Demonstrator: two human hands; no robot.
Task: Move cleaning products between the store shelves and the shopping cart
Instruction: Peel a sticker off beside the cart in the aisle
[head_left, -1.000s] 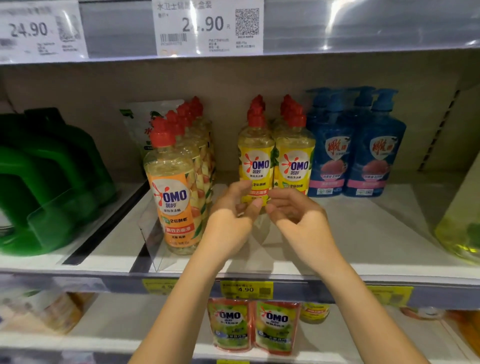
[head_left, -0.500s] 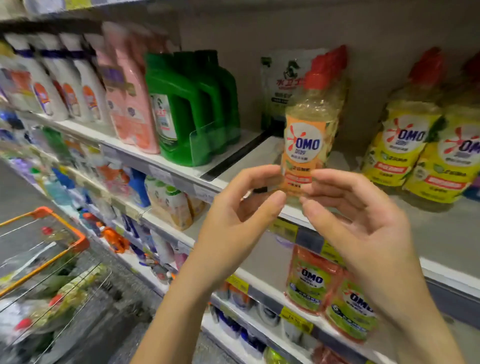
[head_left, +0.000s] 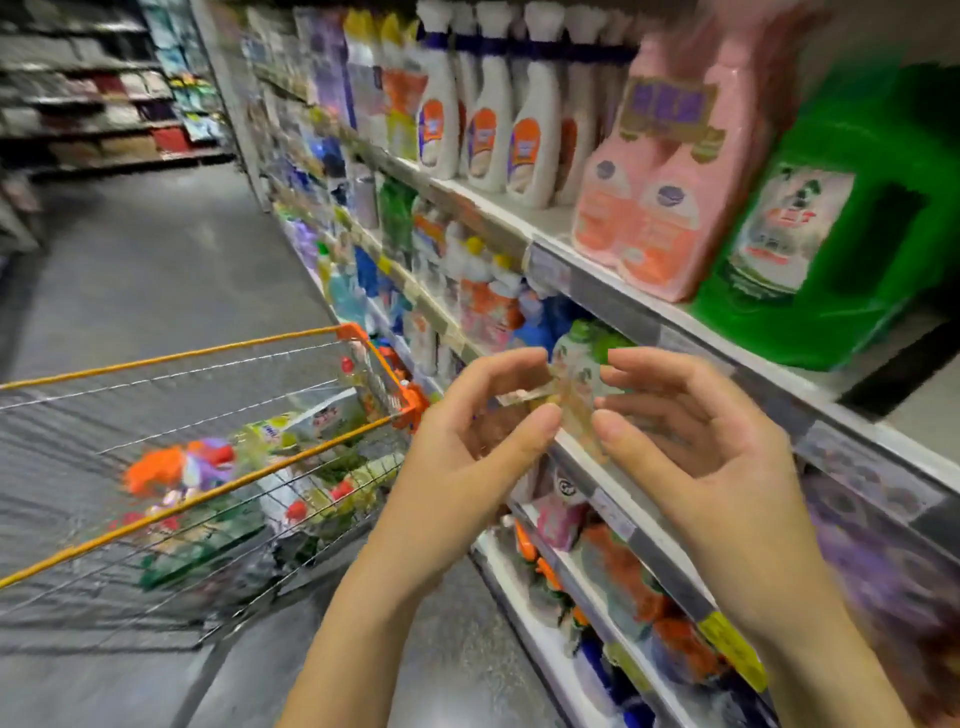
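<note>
My left hand (head_left: 467, 457) and my right hand (head_left: 701, 457) are raised side by side in front of the shelf edge (head_left: 623, 301). Their curved fingertips almost meet, and I can make out nothing held between them. The shopping cart (head_left: 208, 353), wire with an orange rim, stands to the left of my left hand. Several cleaning products (head_left: 291, 431) lie in it, blurred. On the shelf above my right hand stand pink bottles (head_left: 660, 208), green jugs (head_left: 831, 234) and white bottles (head_left: 488, 140).
Lower shelves (head_left: 597, 545) packed with pouches and bottles run along the right, below my hands. The grey aisle floor (head_left: 156, 249) stretches ahead past the cart. More shelving (head_left: 93, 104) crosses the far end. The whole view is motion-blurred.
The view has swung left, from the OMO bottles to the aisle and the cart. My hands have stayed close together in front of me with nothing in them.
</note>
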